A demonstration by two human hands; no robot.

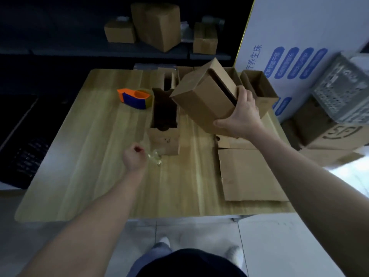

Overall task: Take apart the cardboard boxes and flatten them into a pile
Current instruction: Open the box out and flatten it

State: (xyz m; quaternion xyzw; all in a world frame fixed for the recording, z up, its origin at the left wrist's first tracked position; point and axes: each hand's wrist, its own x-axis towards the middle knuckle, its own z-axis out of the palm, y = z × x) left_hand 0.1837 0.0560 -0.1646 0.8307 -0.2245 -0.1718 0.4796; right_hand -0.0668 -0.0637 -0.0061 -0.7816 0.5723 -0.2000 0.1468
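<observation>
A person's right hand [241,114] grips a raised cardboard box [203,98] by its near right end, thumb under the lower face and fingers [244,94] hooked over the slit-open end, above the far right part of the bench [89,156]. The box hangs tilted clear of the bench top, its long axis slanting from far left down to near right, so its free end points away from the holder. The left hand [133,156] sits well apart near the middle of the bench, clenched, with a wad of clear tape [156,157] trailing from it and apparently pinched. The raised box lies up and to the far right of that fist. The right hand alone has the box, and the left would probably have to cross the bench and shed the tape to help collapse it. One box is in hand. Three open boxes can be counted standing on the bench: a long one [163,140] at centre, one behind it [168,76] at the far edge, and one [263,96] at the far right corner. Cardboard edges behind the raised box are too hidden to count. At least two flattened sheets [249,174] lie at the near right corner. One tape dispenser [135,97] rests left of the centre box.
</observation>
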